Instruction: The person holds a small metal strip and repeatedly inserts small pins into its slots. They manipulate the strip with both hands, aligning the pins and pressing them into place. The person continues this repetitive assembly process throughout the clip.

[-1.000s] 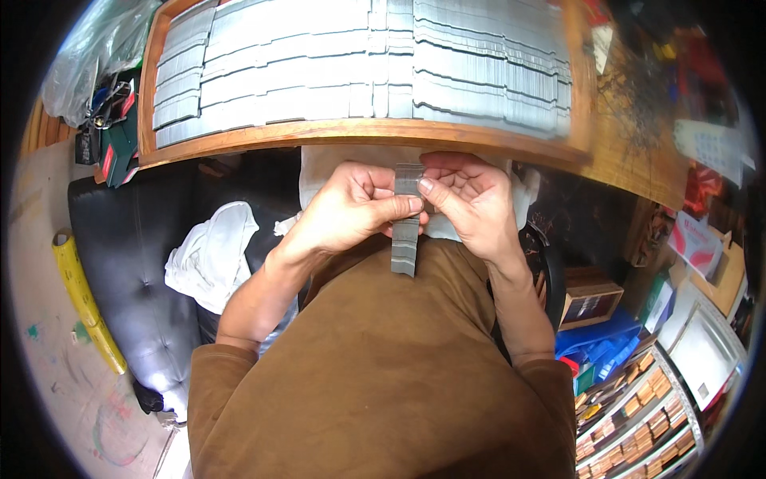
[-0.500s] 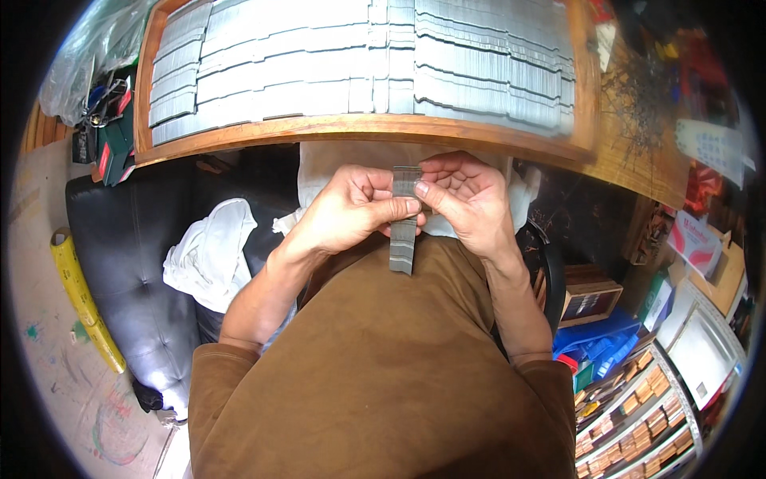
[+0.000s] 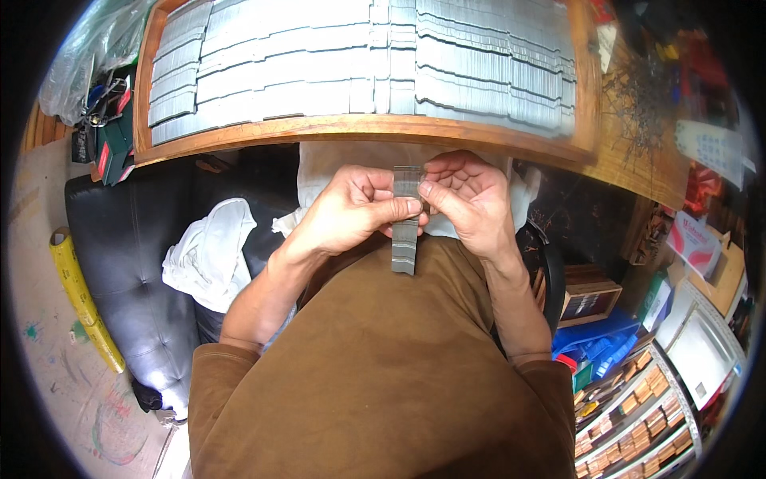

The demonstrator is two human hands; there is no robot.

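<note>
A narrow grey stack of thin metal plates [image 3: 404, 231] is upright between my hands, in front of my brown shirt. My left hand [image 3: 351, 209] grips it from the left, thumb lying across its front and fingers behind. On the other side, my right hand [image 3: 467, 201] pinches the stack's upper right edge with thumb and forefinger, its other fingers curled. Whether a single plate sits between those fingertips is too small to tell. Just beyond my hands is a wooden tray [image 3: 319, 128] filled with rows of similar silvery plates [image 3: 279, 72].
A black padded seat [image 3: 132, 247] with a white cloth [image 3: 211, 255] is on the left, beside a yellow tube [image 3: 84, 299]. To the right are a wooden box [image 3: 589, 294], blue plastic [image 3: 598, 339] and a rack of small wooden pieces [image 3: 642, 407]. White cloth also hangs under the tray.
My right thumb and fingers have shifted very slightly to the right along the stack's edge. The stack has moved a touch right too, while my left hand stays nearly still.
</note>
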